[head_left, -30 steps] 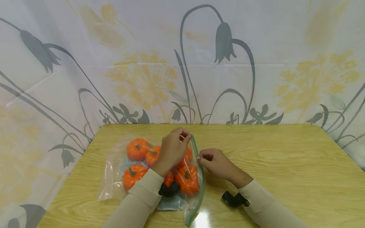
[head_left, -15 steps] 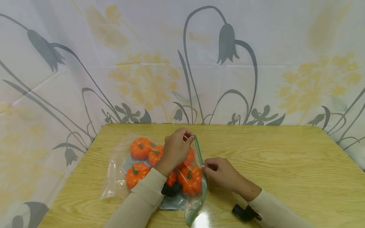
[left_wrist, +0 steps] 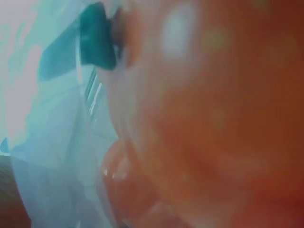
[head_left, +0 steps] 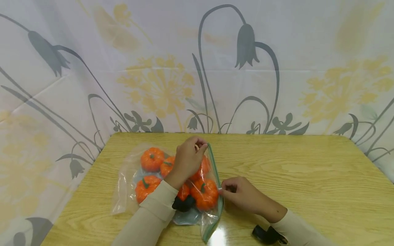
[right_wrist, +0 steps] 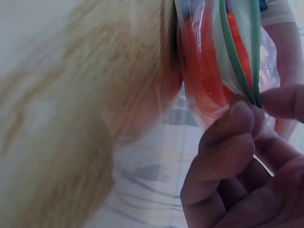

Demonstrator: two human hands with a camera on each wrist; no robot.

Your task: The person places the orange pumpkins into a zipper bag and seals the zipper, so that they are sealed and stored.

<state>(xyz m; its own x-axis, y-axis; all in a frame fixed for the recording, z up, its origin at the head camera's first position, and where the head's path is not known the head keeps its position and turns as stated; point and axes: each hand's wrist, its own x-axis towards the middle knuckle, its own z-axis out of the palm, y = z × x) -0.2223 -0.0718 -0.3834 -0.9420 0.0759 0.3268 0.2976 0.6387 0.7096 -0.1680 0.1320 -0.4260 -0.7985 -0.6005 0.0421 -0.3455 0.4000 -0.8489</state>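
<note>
A clear zip bag [head_left: 123, 186] with a green zip strip [head_left: 215, 164] lies on the table, its mouth edge toward the right. Several orange toy pumpkins [head_left: 204, 194] with green stems are inside it. My left hand [head_left: 187, 159] reaches over the bag and pinches the far end of the strip between thumb and fingers. Partway down the strip my right hand [head_left: 241, 194] pinches the small white zip slider [head_left: 220, 189]. In the right wrist view, the strip's two green edges [right_wrist: 232, 52] spread apart and meet at the fingertips. A pumpkin [left_wrist: 204, 109] fills much of the left wrist view.
The wooden table [head_left: 292, 160] runs out to the right and behind the bag. A flower-printed cloth [head_left: 172, 68] hangs along its back edge. Black wrist cameras sit at the left cuff [head_left: 183, 204] and right cuff [head_left: 267, 235].
My right hand has slid down along the green strip toward me with the white slider. The left hand keeps its pinch on the far end.
</note>
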